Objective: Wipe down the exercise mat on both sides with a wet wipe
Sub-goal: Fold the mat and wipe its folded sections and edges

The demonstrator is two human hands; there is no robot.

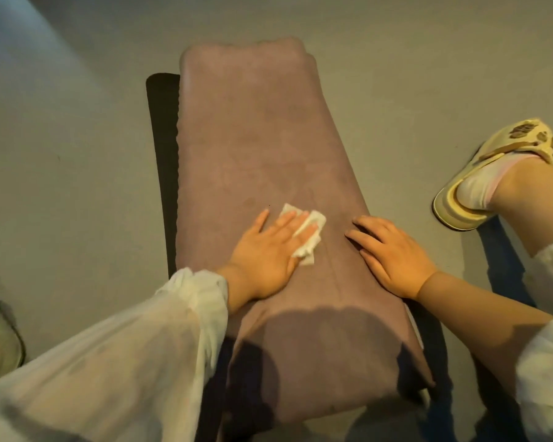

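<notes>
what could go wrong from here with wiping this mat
1. The wet wipe is bunched under the left hand, so it may clean only a narrow streak.
2. The mat lies over a dark layer; it could slide if the right hand eases off.
3. The shoe sits close enough to dirty the mat's edge.

Mauve exercise mat [253,148] lies flat on the floor; crumpled white wet wipe [307,237] on it.
</notes>
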